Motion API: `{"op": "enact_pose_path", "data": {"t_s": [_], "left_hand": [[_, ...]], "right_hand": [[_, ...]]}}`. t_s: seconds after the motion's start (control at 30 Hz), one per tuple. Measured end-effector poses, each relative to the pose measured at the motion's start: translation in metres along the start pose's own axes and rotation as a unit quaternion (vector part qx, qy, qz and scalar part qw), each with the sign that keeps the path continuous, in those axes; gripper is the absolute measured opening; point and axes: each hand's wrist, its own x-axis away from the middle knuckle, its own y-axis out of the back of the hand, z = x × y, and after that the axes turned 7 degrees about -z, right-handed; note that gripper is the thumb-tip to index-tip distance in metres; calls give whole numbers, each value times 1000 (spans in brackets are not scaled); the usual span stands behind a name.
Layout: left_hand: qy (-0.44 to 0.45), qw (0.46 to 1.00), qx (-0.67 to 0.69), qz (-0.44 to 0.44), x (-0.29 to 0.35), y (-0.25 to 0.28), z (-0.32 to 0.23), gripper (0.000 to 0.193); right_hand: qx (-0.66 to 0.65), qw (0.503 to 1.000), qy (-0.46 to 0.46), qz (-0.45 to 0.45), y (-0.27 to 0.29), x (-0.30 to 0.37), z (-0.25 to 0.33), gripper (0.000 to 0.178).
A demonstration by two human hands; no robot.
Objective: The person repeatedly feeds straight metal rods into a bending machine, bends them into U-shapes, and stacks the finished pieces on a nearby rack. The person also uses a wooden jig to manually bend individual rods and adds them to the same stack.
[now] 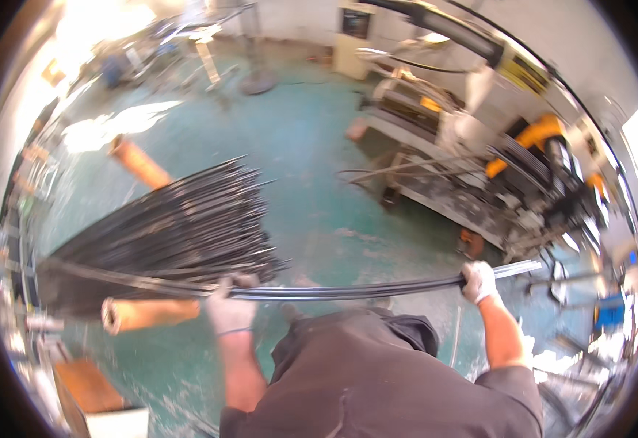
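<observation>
A few long, thin dark metal rods (348,293) stretch across in front of my body, held level by both hands. My left hand (232,305), in a pale glove and blurred by motion, is closed round them near the edge of the big pile. Toward their bright right ends, my right hand (478,282), in a white glove, grips them in a fist. The rods run on leftward past my left hand, over the near side of a large stack of similar dark rods (180,226). Where they end on the left cannot be made out.
Brown cardboard-like rolls, one far (140,162) and one near (151,314), lie under the stack. A machine with a long metal bed (443,208) stands at the right. A blue box (609,312) sits at far right, a brown box (89,387) at lower left. The floor (311,146) is green.
</observation>
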Motion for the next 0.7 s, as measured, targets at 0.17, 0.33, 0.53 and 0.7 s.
{"op": "enact_pose_path", "data": {"t_s": [0.17, 0.33, 0.53, 0.7], "left_hand": [[-92, 979, -91, 157, 25, -49, 14, 20], [-66, 963, -108, 238, 37, -122, 119, 11], [79, 921, -193, 328, 52, -195, 298, 15], [64, 867, -234, 436, 27, -275, 308, 23]], "right_hand": [[88, 955, -248, -139, -21, 92, -204, 20], [-374, 584, -652, -305, -66, 112, -234, 42], [-868, 21, -393, -301, -6, 4, -113, 29], [-835, 66, -413, -358, -13, 10, -213, 19]]}}
